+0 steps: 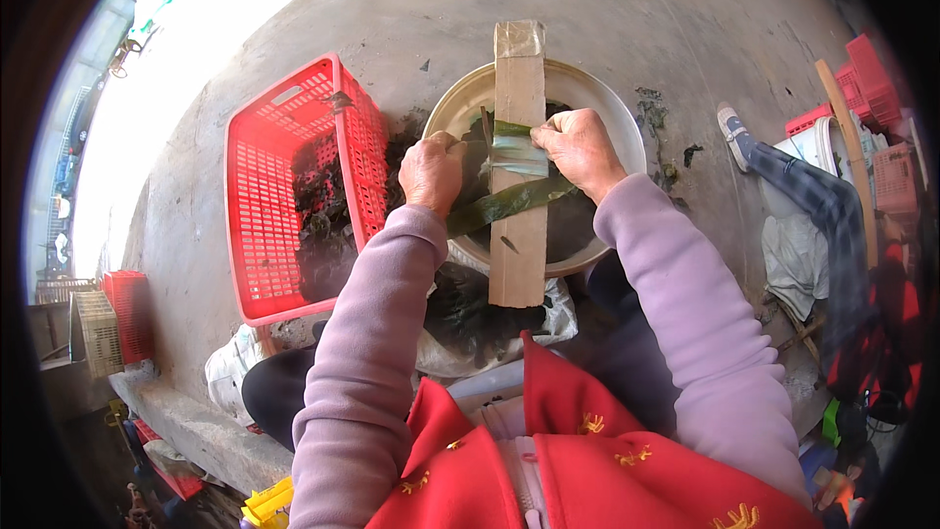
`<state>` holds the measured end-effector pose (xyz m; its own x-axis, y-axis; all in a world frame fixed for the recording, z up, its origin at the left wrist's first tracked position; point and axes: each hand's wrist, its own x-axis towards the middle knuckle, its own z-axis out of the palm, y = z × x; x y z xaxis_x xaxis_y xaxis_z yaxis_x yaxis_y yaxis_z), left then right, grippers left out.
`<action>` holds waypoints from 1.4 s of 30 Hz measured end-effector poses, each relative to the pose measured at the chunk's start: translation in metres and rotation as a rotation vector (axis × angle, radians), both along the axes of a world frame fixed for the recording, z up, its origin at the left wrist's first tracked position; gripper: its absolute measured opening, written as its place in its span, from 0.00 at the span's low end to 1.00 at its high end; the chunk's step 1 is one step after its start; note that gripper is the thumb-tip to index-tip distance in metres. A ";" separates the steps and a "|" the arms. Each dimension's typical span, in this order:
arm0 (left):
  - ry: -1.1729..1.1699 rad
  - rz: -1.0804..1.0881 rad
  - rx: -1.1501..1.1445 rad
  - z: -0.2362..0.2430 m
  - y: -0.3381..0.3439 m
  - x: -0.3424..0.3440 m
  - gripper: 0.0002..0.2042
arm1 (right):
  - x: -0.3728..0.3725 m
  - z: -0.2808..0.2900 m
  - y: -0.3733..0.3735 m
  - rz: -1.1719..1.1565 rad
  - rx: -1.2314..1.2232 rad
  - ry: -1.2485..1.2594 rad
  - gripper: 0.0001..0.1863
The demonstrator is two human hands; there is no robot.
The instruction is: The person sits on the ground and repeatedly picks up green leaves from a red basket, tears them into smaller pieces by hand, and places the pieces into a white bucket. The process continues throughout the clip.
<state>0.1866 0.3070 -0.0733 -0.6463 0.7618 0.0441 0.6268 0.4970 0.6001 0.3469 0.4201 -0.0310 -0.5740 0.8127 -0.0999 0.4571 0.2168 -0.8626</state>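
A wooden board (pixel 517 269) lies across a round metal basin (pixel 627 127) in front of me. Over the board stretches a glossy green strip of kelp (pixel 519 155), its surface catching the light. My right hand (pixel 585 152) pinches this strip at the board's right edge. To the left of the board, my left hand (pixel 431 171) is closed with its fingers curled; what they hold is hidden. A second, darker kelp strip (pixel 514 204) crosses the board nearer to me, slanting up to the right. Dark water or kelp shows inside the basin.
A red plastic crate (pixel 235 225) with dark kelp inside stands to the left. Below the board lies a white sack (pixel 560 318) with dark kelp. At the right are another person's leg (pixel 798 176), a wooden pole (pixel 850 157) and red crates (pixel 871 78). Kelp scraps (pixel 651 108) litter the concrete floor.
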 end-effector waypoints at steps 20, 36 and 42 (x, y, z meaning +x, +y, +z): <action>-1.709 -0.077 0.805 0.090 -0.079 0.109 0.16 | 0.071 0.073 -0.123 -0.100 -0.541 1.045 0.15; -0.859 -0.364 0.203 0.223 -0.185 0.029 0.08 | -0.006 0.134 -0.144 0.871 -0.343 0.478 0.25; -0.918 -0.285 0.584 0.243 -0.241 -0.008 0.08 | -0.055 0.131 -0.174 1.066 -0.451 0.196 0.09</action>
<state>0.1784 0.0659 0.1694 -0.4232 0.9052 0.0392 -0.1267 -0.1020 0.9867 0.2916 0.2464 0.0996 -0.9805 -0.1745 -0.0902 0.0797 0.0665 -0.9946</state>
